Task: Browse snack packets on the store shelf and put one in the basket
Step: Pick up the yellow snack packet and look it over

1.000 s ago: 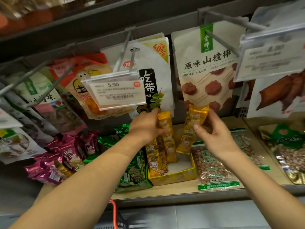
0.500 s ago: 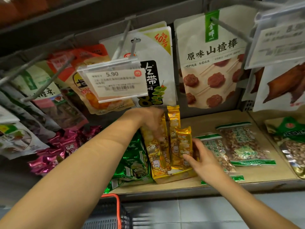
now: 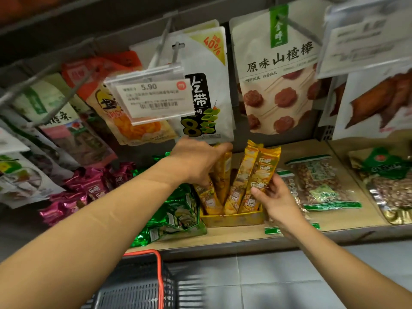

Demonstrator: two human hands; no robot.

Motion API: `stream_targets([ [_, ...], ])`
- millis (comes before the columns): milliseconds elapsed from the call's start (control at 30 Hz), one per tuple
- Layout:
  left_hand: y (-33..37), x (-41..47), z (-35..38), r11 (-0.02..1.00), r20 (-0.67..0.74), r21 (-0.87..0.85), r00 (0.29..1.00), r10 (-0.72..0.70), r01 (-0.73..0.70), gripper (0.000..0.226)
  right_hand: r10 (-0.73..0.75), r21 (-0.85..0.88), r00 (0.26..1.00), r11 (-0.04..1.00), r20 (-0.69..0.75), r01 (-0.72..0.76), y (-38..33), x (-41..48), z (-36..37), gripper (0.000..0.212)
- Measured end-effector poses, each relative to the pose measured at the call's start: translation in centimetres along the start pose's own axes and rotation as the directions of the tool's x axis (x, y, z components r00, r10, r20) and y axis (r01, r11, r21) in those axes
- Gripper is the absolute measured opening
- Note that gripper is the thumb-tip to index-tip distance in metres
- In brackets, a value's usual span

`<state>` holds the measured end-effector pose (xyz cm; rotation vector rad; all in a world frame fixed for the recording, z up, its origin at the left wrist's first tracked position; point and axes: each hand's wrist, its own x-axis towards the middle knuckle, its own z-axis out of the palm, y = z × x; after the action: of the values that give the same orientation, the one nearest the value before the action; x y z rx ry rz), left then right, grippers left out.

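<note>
- Mid-shelf [image 3: 289,233], a yellow box [image 3: 234,219] holds snack sticks stood on end. The yellow packet [image 3: 259,175] at its right end is the one being handled: bottom seems to sit low in the box, top leans far & right.
- Right hand [image 3: 275,198] pinches that packet low down, thumb on the printed front & fingers [image 3: 275,182] curled behind. Wrist cocked back, forearm comes up from near right.
- Left hand [image 3: 198,162] lies over the other packets [image 3: 219,175] at the box's left, back of hand up, thumb stretched right across a packet top. Fingers are hidden under the hand, so can't tell if it grips them or only steadies them.
- Basket [image 3: 138,284], red rim, sits near & below the shelf edge, under the left forearm. Inside too blurred to read.
- Step, as I judge it: choosing, i.e. lifting the picked stick clear.
- To do it well: draw it up along its own length, not sideways, since the neighbour packet [image 3: 239,184] touches its left side & could tip.
- Left hand should press the rest down meanwhile.
- Grip firm but gentle; contents prob. brittle.
- Route to the basket runs near & left, so mind the green packets [image 3: 176,210] overhanging the shelf edge & the left forearm in the way.
</note>
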<state>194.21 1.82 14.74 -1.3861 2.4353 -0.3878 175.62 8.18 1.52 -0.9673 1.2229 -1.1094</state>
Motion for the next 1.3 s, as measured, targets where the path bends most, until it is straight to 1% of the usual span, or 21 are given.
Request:
stream_targets([
  [67, 0.0, -0.1, 0.2, 0.999, -0.047, -0.025, 0.999, -0.027, 0.026, 0.111, 0.000, 0.024, 1.000, 1.000, 0.024, 0.000, -0.5, -0.3, -0.1, 0.042],
  [133, 0.2, 0.1, 0.3, 0.994, 0.029, -0.088, 0.998, -0.058, 0.060, 0.115, -0.014, 0.008, 0.999, 1.000, 0.044, 0.014, -1.3, -0.6, -0.2, 0.043],
  [167, 0.3, 0.1, 0.2, 0.990, 0.049, -0.115, 0.996, -0.076, 0.081, 0.115, -0.035, -0.013, 0.998, 0.999, 0.050, 0.035, -1.9, -0.8, -0.2, 0.042],
  [233, 0.5, -0.2, -0.2, 0.981, 0.003, -0.151, 0.993, -0.120, 0.119, 0.112, -0.117, -0.062, 0.991, 0.991, 0.062, 0.120, -3.1, -1.2, -0.4, 0.040],
  [333, 1.1, -1.5, -1.0, 0.956, -0.133, -0.264, 0.978, -0.163, 0.123, 0.089, -0.264, -0.137, 0.959, 0.951, 0.104, 0.277, -5.5, -2.1, -0.5, 0.040],
  [400, 1.9, -3.2, -1.9, 0.884, -0.179, -0.454, 0.960, -0.217, 0.115, 0.068, -0.306, -0.211, 0.931, 0.914, 0.201, 0.346, -7.4, -2.6, -0.5, 0.041],
  [433, 2.5, -4.5, -2.4, 0.796, -0.169, -0.595, 0.951, -0.257, 0.110, 0.061, -0.278, -0.257, 0.921, 0.902, 0.272, 0.348, -8.4, -3.0, -0.6, 0.044],
  [467, 3.0, -6.1, -3.0, 0.647, -0.131, -0.757, 0.948, -0.289, 0.092, 0.057, -0.218, -0.307, 0.913, 0.893, 0.345, 0.329, -9.6, -3.5, -0.6, 0.050],
  [500, 3.7, -7.9, -3.7, 0.428, -0.071, -0.901, 0.951, -0.300, 0.068, 0.053, -0.139, -0.359, 0.902, 0.884, 0.409, 0.299, -10.7, -4.0, -0.6, 0.061],
  [533, 4.4, -9.7, -4.4, 0.167, -0.012, -0.985, 0.956, -0.292, 0.039, 0.048, -0.059, -0.407, 0.882, 0.872, 0.468, 0.274, -11.8, -4.7, -0.7, 0.070],
  [567, 5.0, -11.5, -5.0, -0.074, 0.048, -0.997, 0.956, -0.288, 0.027, 0.043, 0.015, -0.449, 0.853, 0.855, 0.522, 0.260, -13.2, -5.6, -0.7, 0.074],
  [600, 5.5, -13.1, -5.5, -0.252, 0.108, -0.967, 0.948, -0.298, 0.031, 0.040, 0.079, -0.484, 0.818, 0.837, 0.570, 0.256, -14.5, -6.6, -0.6, 0.074],
  [633, 5.7, -14.6, -5.9, -0.361, 0.156, -0.932, 0.935, -0.319, 0.033, 0.040, 0.134, -0.518, 0.784, 0.814, 0.607, 0.262, -15.8, -7.6, -0.4, 0.073],
  [733, 5.6, -18.3, -6.6, -0.529, 0.221, -0.848, 0.889, -0.402, -0.028, 0.038, 0.223, -0.607, 0.717, 0.721, 0.660, 0.335, -19.0, -11.0, 1.0, 0.057],
  [800, 5.0, -20.3, -6.9, -0.568, 0.200, -0.816, 0.869, -0.452, -0.107, 0.032, 0.232, -0.612, 0.688, 0.695, 0.688, 0.377, -20.2, -13.2, 2.4, 0.050],
  [867, 4.6, -22.0, -6.9, -0.539, 0.165, -0.825, 0.840, -0.517, -0.170, 0.025, 0.217, -0.609, 0.688, 0.686, 0.693, 0.397, -20.6, -15.3, 3.8, 0.049],
  [900, 4.5, -22.7, -6.8, -0.515, 0.150, -0.835, 0.820, -0.553, -0.195, 0.021, 0.210, -0.592, 0.689, 0.711, 0.694, 0.380, -20.6, -16.3, 4.4, 0.049],
  [1000, 4.2, -24.6, -6.8, -0.475, 0.123, -0.842, 0.767, -0.629, -0.255, 0.018, 0.212, -0.467, 0.664, 0.854, 0.717, 0.231, -20.2, -19.2, 5.4, 0.045],
  [1100, 3.0, -25.7, -6.9, -0.527, 0.151, -0.784, 0.722, -0.675, -0.329, 0.022, 0.261, -0.333, 0.615, 0.943, 0.745, 0.004, -19.5, -21.0, 5.4, 0.026],
  [1167, 2.0, -26.1, -7.0, -0.552, 0.161, -0.753, 0.713, -0.682, -0.358, 0.027, 0.260, -0.237, 0.605, 0.964, 0.753, -0.119, -18.8, -21.8, 5.2, 0.022],
  [1300, 1.3, -26.3, -6.5, -0.610, 0.203, -0.704, 0.720, -0.664, -0.364, 0.035, 0.216, -0.181, 0.656, 0.976, 0.723, -0.122, -16.9, -22.3, 5.6, 0.029],
])
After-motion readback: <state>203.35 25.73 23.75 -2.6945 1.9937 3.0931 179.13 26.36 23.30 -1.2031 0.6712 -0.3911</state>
